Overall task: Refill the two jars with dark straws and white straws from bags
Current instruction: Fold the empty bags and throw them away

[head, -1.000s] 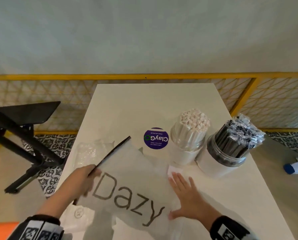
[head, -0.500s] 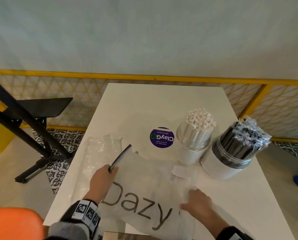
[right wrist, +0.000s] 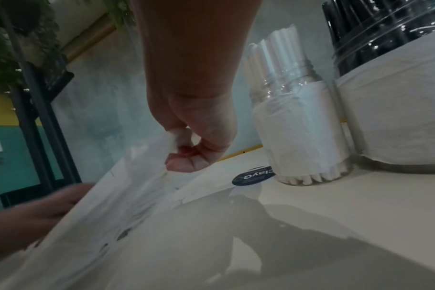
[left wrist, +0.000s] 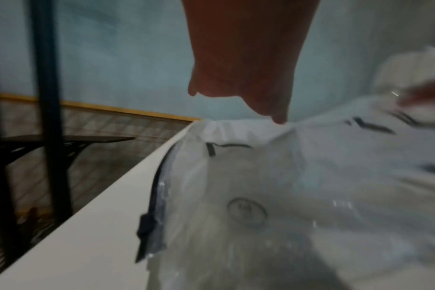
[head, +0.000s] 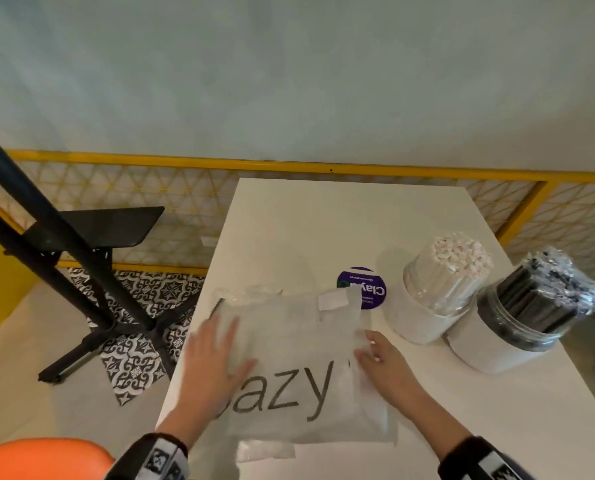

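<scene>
A flat translucent bag (head: 299, 368) printed with dark letters lies on the white table (head: 341, 220). My left hand (head: 216, 348) presses flat on the bag's left part with straight fingers (left wrist: 276, 115). My right hand (head: 372, 348) pinches the bag's right edge between thumb and finger (right wrist: 179, 149) and lifts it a little. To the right stand a clear jar packed with white straws (head: 441, 289) and a wider jar packed with dark straws (head: 531, 313); both show close up in the right wrist view, white straws (right wrist: 298, 127) and dark straws (right wrist: 397, 98).
A second clear crumpled bag (head: 251, 296) sticks out under the printed one. A round purple sticker (head: 365, 292) sits on the table beside the jars. A black stand (head: 81, 271) and a yellow lattice railing (head: 185, 195) lie to the left and behind.
My left hand let go of the bag's black edge strip and now lies flat on the bag. My right hand went from flat to pinching the bag's right edge. The bag's top has folded over.
</scene>
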